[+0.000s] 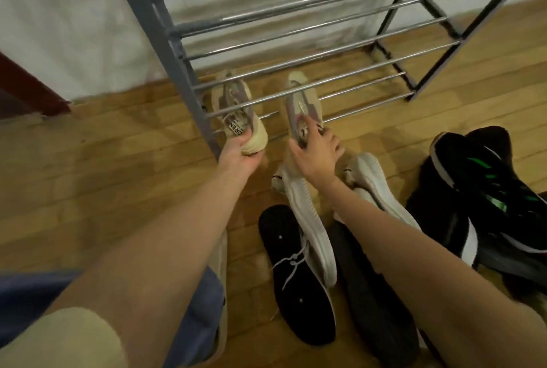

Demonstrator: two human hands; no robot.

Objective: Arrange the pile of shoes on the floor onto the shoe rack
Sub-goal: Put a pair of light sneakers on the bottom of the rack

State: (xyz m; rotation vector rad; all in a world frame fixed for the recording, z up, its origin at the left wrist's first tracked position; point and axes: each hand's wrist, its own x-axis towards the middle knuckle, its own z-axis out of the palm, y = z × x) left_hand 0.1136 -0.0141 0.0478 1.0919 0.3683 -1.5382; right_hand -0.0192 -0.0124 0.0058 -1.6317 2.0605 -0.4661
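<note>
Two beige-and-mauve sneakers lie toe-first on the lowest bars of the grey metal shoe rack (296,27). My left hand (239,154) grips the heel of the left sneaker (236,107). My right hand (316,148) rests over the heel opening of the right sneaker (302,101), fingers curled into it. Behind my hands on the floor lies the pile: a white sneaker (307,219) sole-up, a second white sneaker (373,178), a black shoe (296,273) sole-up with a white lace across it, another dark shoe (370,287), and black sneakers with green marks (479,184).
The rack stands against a white wall (74,27) on a wooden plank floor (103,160). Its upper tiers of chrome bars hold nothing that shows. A dark red frame (26,86) stands at the left. My knee in blue shorts (192,323) fills the lower left.
</note>
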